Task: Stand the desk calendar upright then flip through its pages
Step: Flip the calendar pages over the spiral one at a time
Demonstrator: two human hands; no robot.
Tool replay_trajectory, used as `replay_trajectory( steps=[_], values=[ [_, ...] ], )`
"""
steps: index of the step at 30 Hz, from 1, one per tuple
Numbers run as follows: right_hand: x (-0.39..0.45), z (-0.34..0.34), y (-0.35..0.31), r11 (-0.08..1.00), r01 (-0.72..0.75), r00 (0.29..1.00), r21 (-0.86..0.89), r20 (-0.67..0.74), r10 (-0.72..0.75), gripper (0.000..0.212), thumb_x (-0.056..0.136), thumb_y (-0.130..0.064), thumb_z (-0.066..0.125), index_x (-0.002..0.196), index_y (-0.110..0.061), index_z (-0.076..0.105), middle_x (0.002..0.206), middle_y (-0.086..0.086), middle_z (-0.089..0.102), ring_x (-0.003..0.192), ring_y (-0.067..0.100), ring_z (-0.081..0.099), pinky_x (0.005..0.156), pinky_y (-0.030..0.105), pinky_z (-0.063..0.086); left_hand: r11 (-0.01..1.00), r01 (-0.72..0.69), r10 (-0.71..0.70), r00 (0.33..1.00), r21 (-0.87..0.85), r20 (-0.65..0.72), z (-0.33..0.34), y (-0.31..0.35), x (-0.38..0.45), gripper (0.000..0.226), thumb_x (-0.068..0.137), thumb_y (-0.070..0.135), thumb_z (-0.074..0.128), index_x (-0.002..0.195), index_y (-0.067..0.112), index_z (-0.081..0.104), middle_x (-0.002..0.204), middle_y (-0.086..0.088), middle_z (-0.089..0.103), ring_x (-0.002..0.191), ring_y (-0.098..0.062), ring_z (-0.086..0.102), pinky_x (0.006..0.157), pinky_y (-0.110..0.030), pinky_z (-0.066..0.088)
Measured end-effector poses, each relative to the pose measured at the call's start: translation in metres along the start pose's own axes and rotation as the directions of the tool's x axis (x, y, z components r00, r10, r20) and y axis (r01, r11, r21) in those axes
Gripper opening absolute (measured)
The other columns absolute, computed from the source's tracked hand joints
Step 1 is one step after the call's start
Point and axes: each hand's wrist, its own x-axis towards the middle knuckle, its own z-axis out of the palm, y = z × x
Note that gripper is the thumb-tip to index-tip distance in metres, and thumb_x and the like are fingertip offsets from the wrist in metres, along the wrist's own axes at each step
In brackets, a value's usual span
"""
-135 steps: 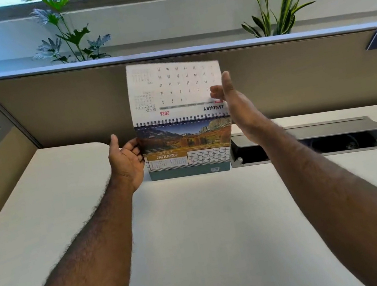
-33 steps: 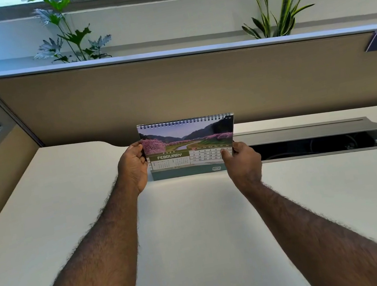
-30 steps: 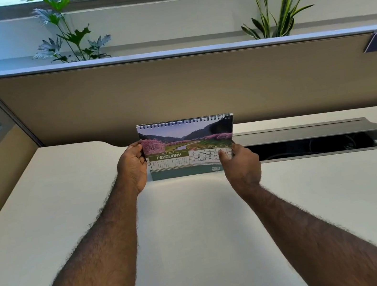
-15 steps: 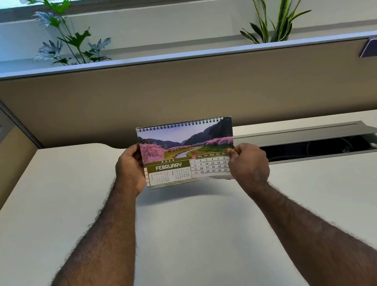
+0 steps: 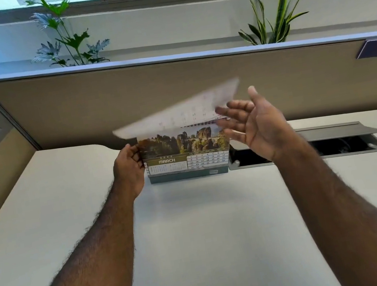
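Since half a second ago, the February page [image 5: 177,114] has left the front of the desk calendar [image 5: 185,154] and is now swinging up and back over the spiral binding, blurred by its motion, so the March sheet with a picture of rocks shows in front. Before, the right hand [image 5: 257,125] was pinching the lower corner of that page at 3 o'clock from the calendar; now it is raised, palm turned up and fingers spread apart, and its fingertips are close under the right edge of the flying page, though I cannot tell if they touch it. Meanwhile the left hand [image 5: 129,168] stays at 9 o'clock, its fingers closed on the left edge of the calendar to keep it steady. The calendar stands upright on the pale desk [image 5: 210,227], at 12 o'clock from the person, just beside the open cable tray [image 5: 348,140] at its 3 o'clock, in front of the beige partition [image 5: 123,96]. In my judgement the first part of the task is done and the flipping is well under way: two months are passed, and the next move is to let this page fall behind and catch the corner of March.
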Motion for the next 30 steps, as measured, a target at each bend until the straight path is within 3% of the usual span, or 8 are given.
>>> replay_trajectory(
  steps=[4, 8, 13, 18, 21, 24, 27, 30],
  values=[
    [0.019, 0.001, -0.004, 0.979, 0.109, 0.994, -0.172, 0.025, -0.106, 0.071, 0.094, -0.067, 0.022, 0.127, -0.016, 0.058, 0.123, 0.001, 0.070, 0.120, 0.017, 0.060, 0.096, 0.037, 0.043, 1.000, 0.011, -0.010, 1.000, 0.009, -0.023, 0.001, -0.003, 0.003, 0.033, 0.100, 0.026, 0.036, 0.093, 0.014, 0.066, 0.078, 0.002, 0.075, 0.083, -0.017, 0.065, 0.076, -0.030, 0.050],
    [0.027, 0.010, 0.005, 0.830, 0.177, 0.982, -0.529, 0.036, -0.187, 0.074, 0.094, -0.067, 0.020, 0.137, -0.013, 0.048, 0.131, 0.000, 0.059, 0.114, 0.006, 0.055, 0.087, 0.022, 0.039, 1.000, 0.015, -0.015, 1.000, 0.023, -0.012, -0.001, -0.004, 0.004, 0.031, 0.100, 0.025, 0.037, 0.102, 0.013, 0.066, 0.094, -0.002, 0.074, 0.094, -0.018, 0.066, 0.083, -0.031, 0.051],
    [0.036, 0.010, 0.020, 0.612, 0.161, 0.981, -0.774, 0.060, -0.182, 0.077, 0.095, -0.066, 0.018, 0.147, -0.012, 0.037, 0.152, 0.010, 0.042, 0.137, 0.026, 0.040, 0.112, 0.044, 0.035, 1.000, 0.009, -0.009, 1.000, 0.025, -0.005, -0.001, -0.004, 0.002, 0.032, 0.099, 0.026, 0.037, 0.103, 0.013, 0.066, 0.098, -0.003, 0.072, 0.095, -0.018, 0.064, 0.079, -0.029, 0.050],
    [0.040, 0.005, 0.032, 0.685, 0.150, 0.972, -0.713, -0.021, -0.235, 0.065, 0.099, -0.057, 0.030, 0.148, -0.014, 0.038, 0.155, 0.009, 0.039, 0.140, 0.023, 0.039, 0.115, 0.043, 0.031, 1.000, -0.001, 0.001, 1.000, 0.031, -0.001, -0.002, -0.005, 0.001, 0.032, 0.099, 0.026, 0.037, 0.101, 0.014, 0.067, 0.089, 0.000, 0.075, 0.093, -0.017, 0.066, 0.080, -0.029, 0.050],
    [0.038, 0.003, 0.050, 0.690, 0.110, 0.874, -0.715, -0.262, -0.410, 0.055, 0.101, -0.042, 0.039, 0.148, -0.013, 0.037, 0.154, 0.007, 0.041, 0.138, 0.020, 0.041, 0.113, 0.038, 0.034, 0.999, -0.010, 0.010, 1.000, 0.038, -0.008, -0.002, -0.006, 0.001, 0.033, 0.100, 0.027, 0.037, 0.101, 0.014, 0.067, 0.093, -0.001, 0.075, 0.095, -0.017, 0.066, 0.078, -0.028, 0.051],
    [0.033, -0.003, 0.077, 0.705, -0.122, 0.821, -0.698, -0.470, -0.324, 0.049, 0.098, -0.029, 0.044, 0.142, -0.007, 0.045, 0.145, 0.012, 0.051, 0.129, 0.028, 0.051, 0.109, 0.044, 0.042, 0.999, -0.015, 0.016, 1.000, 0.046, -0.018, -0.003, -0.007, 0.002, 0.033, 0.100, 0.025, 0.036, 0.103, 0.015, 0.067, 0.099, -0.002, 0.074, 0.096, -0.016, 0.067, 0.077, -0.027, 0.052],
    [0.025, -0.004, 0.104, 0.669, -0.220, 0.881, -0.710, -0.439, -0.176, 0.036, 0.098, -0.024, 0.044, 0.122, -0.004, 0.061, 0.122, 0.015, 0.067, 0.104, 0.028, 0.064, 0.089, 0.041, 0.055, 0.998, -0.019, 0.021, 0.999, 0.059, -0.040, -0.003, -0.009, 0.002, 0.031, 0.101, 0.021, 0.034, 0.108, 0.015, 0.064, 0.106, -0.002, 0.072, 0.099, -0.016, 0.066, 0.078, -0.027, 0.052],
    [0.018, 0.001, 0.119, 0.570, -0.202, 0.907, -0.796, -0.372, -0.198, 0.032, 0.096, -0.027, 0.050, 0.121, -0.011, 0.061, 0.117, 0.008, 0.070, 0.101, 0.027, 0.066, 0.084, 0.031, 0.054, 0.997, -0.018, 0.023, 0.998, 0.078, -0.058, -0.003, -0.010, 0.000, 0.031, 0.102, 0.018, 0.032, 0.105, 0.016, 0.063, 0.105, -0.002, 0.071, 0.097, -0.016, 0.066, 0.077, -0.027, 0.052]
  ],
)
